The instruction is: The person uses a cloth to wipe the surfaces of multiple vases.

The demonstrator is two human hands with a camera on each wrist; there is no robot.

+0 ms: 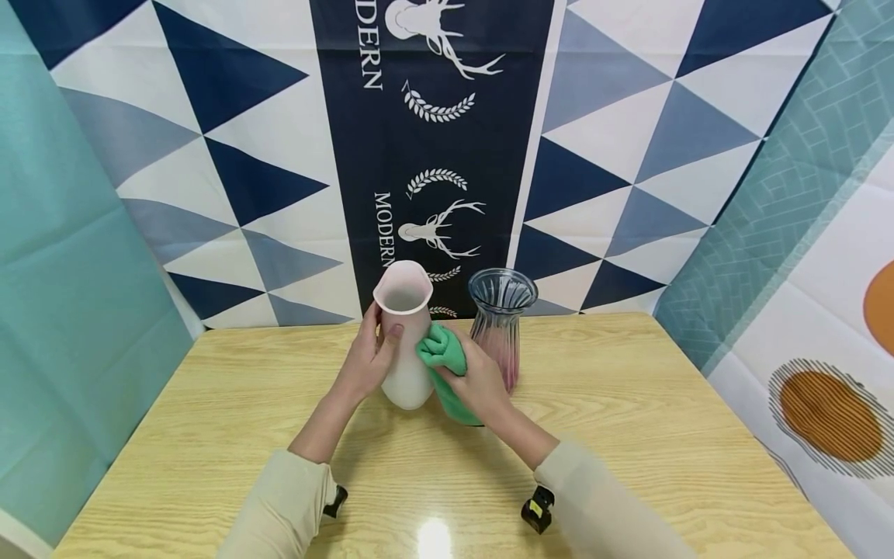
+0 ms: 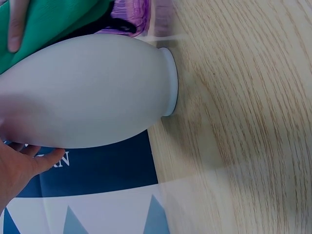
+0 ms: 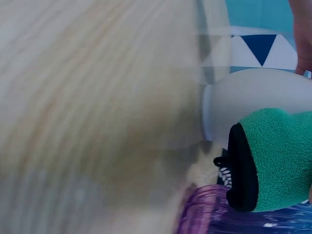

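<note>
A white vase (image 1: 407, 365) with a wavy rim is upright near the back of the table, its base (image 2: 170, 83) close to the wood; whether it touches I cannot tell. My left hand (image 1: 368, 353) grips its upper left side, thumb in front. In my right hand (image 1: 480, 379) is a bunched green cloth (image 1: 444, 351), held against the vase's right side. The cloth's dark-edged end (image 3: 243, 168) hangs down beside the vase in the right wrist view. Just behind my right hand stands a ribbed glass vase (image 1: 503, 299), blue above and pink below, partly hidden.
The wooden table (image 1: 615, 450) reaches back to a patterned cloth backdrop (image 1: 447, 155). Teal cloth (image 1: 84, 310) hangs at the left, and a white sheet with orange spots (image 1: 803, 373) at the right. Black wrist devices (image 1: 538, 508) sit under both sleeves.
</note>
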